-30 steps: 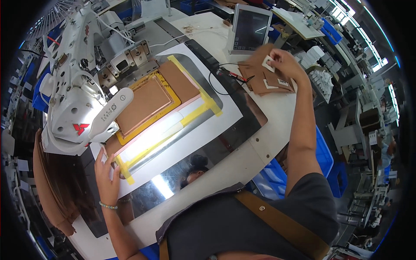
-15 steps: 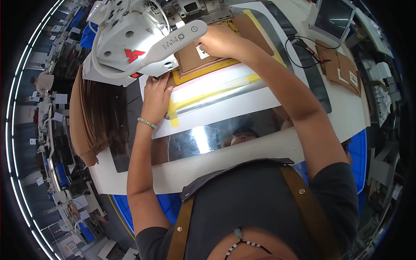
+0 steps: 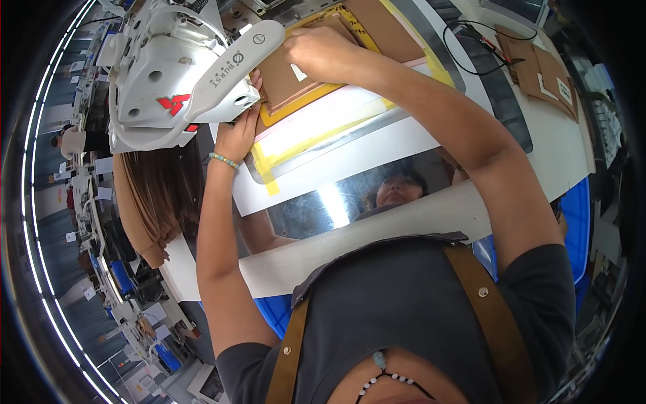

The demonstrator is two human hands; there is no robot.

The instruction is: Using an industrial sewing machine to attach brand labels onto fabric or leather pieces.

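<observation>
From where I stand, the brown panel (image 3: 274, 79) lies inside the yellow frame (image 3: 296, 106), well back from the front edge of the worktop (image 3: 431, 217), beside the white machine (image 3: 178, 77). The right hand (image 3: 319, 54) bends over the panel by a white label (image 3: 298, 72), fingers bunched; I can't tell whether they pinch anything. The left hand (image 3: 237, 137), partly hidden by the machine, is at the frame's left side, grip unclear. I'd press lightly, keeping edges parallel

I'm getting long, glowing white strip lights (image 3: 44, 302) plus cluttered grey workstation rows (image 3: 103, 229) left, blue plastic bin (image 3: 577, 222) right.
</observation>
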